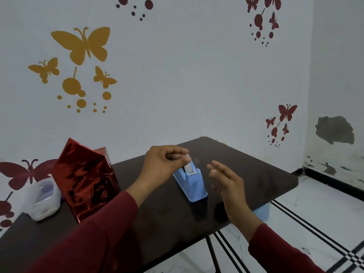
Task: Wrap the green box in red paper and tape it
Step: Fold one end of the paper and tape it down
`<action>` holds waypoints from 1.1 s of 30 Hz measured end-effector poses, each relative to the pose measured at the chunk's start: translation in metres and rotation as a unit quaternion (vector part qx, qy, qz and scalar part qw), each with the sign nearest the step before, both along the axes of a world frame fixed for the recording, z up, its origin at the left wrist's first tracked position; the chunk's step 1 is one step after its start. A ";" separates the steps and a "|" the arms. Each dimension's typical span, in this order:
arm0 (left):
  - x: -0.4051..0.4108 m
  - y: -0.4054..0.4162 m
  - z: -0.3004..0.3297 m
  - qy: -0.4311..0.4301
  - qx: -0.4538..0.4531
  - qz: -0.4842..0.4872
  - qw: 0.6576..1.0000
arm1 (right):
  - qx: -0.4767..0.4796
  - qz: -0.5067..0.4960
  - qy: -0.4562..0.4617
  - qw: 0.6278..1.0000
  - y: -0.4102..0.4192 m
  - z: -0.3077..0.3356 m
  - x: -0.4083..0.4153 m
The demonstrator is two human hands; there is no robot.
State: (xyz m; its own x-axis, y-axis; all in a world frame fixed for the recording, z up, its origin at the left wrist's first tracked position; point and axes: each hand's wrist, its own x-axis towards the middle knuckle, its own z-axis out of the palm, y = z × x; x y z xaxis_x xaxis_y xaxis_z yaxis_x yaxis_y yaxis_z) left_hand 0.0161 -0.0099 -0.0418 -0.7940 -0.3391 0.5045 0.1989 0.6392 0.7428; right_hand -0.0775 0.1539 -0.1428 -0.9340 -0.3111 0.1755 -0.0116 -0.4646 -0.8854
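Observation:
A box wrapped in shiny red paper (86, 180) stands upright at the left of the dark table (246, 170); its top flaps stick up loose, and no green shows. A light blue tape dispenser (194, 186) sits mid-table. My left hand (167, 162) hovers over the dispenser's cutter end and pinches a strip of clear tape (188, 166) pulled up from it. My right hand (226, 182) floats just right of the dispenser with relaxed fingers, touching nothing.
A translucent plastic tub (44, 200) with small items stands left of the wrapped box. A wall with butterfly decals rises close behind the table. The table's right edge drops to a tiled floor (315, 223); a blue object (262, 212) shows under that edge.

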 end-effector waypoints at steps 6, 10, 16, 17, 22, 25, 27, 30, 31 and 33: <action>0.024 -0.012 0.017 0.031 0.019 0.029 0.999 | 0.031 0.050 0.171 0.983 -0.020 0.054 0.017; 0.053 -0.025 0.033 0.050 0.007 0.077 0.996 | 0.035 0.065 0.174 0.982 -0.042 0.074 0.035; 0.102 -0.043 0.059 0.087 -0.075 0.200 0.973 | 0.047 0.134 0.129 0.981 -0.075 0.102 0.065; 0.113 -0.052 0.065 0.104 -0.091 0.238 0.961 | 0.047 0.143 0.116 0.982 -0.083 0.107 0.069; 0.166 -0.098 0.096 0.119 -0.101 0.289 0.945 | 0.060 0.162 0.112 0.979 -0.115 0.124 0.078; 0.187 -0.124 0.106 0.052 -0.109 0.273 0.954 | 0.057 0.168 0.109 0.978 -0.136 0.135 0.085; 0.191 -0.139 0.107 -0.041 -0.108 0.264 0.958 | 0.073 0.167 0.123 0.975 -0.151 0.139 0.090; 0.184 -0.154 0.104 -0.132 -0.103 0.234 0.958 | 0.108 0.142 0.160 0.971 -0.172 0.143 0.097; 0.180 -0.157 0.103 -0.136 -0.095 0.217 0.962 | 0.117 0.140 0.165 0.969 -0.178 0.144 0.099; 0.172 -0.161 0.103 -0.129 -0.085 0.183 0.971 | 0.130 0.148 0.168 0.966 -0.191 0.145 0.100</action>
